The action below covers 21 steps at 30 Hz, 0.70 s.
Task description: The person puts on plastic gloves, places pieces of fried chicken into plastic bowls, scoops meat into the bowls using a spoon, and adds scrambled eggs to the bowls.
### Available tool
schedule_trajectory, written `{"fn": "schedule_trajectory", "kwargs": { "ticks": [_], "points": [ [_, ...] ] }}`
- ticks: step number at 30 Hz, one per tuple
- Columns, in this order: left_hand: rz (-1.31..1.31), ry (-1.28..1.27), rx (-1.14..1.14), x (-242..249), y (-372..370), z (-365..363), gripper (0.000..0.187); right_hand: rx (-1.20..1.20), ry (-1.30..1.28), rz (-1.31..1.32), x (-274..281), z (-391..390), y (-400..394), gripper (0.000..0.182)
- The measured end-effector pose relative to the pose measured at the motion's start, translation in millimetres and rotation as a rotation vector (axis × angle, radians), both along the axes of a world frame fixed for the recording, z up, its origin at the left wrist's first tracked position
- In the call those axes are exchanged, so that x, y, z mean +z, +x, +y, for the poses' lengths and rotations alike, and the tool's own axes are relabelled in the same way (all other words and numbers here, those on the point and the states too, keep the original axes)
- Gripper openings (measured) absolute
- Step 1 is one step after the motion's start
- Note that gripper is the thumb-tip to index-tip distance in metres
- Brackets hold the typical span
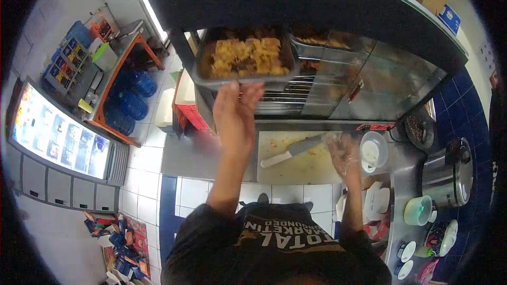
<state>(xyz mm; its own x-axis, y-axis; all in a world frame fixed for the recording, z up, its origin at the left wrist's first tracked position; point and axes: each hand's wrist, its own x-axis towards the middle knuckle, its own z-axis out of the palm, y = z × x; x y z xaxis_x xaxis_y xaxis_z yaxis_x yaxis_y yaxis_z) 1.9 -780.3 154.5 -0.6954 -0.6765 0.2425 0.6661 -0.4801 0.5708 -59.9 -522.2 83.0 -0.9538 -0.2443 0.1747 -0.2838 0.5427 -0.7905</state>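
Observation:
My left hand [237, 113] is closed on the front rim of a metal tray [244, 81], with the thumb and fingers at its near edge. Chunky yellow-and-brown cooked food [245, 55] lies in the tray, which sits at the opening of a glass display case [364, 71]. Over the right part of a pale cutting board [285, 171], my right hand [346, 155] wears a clear plastic glove. Its fingers look loosely apart, with nothing visible in them. Beside it lies a wide-bladed knife [298, 148] with a white handle.
Right of the board stands a clear round tub [374, 149], with a large steel pot [449, 174] farther right. A red crate [191, 111] is left of the case. Across the room are a lit drinks fridge [58, 129] and blue water jugs [132, 104] under a table.

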Motion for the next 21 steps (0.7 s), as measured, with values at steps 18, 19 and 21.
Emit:
{"fn": "schedule_trajectory", "kwargs": {
  "ticks": [18, 19, 21],
  "points": [
    [-0.087, 0.058, -0.132, -59.1, 95.7, 52.5, 0.020, 0.982, 0.570, 0.670, 158.9, -199.0, -9.6, 0.019],
    [-0.072, 0.065, -0.139, -61.0, 95.7, 52.9, 0.019, 0.987, 0.577, 0.669, 154.5, -206.5, -6.2, 0.019],
    [-0.070, 0.080, -0.140, -62.7, 95.2, 53.1, 0.019, 1.066, 0.550, 0.702, 144.8, -220.2, 0.1, 0.018]
  ]
}}
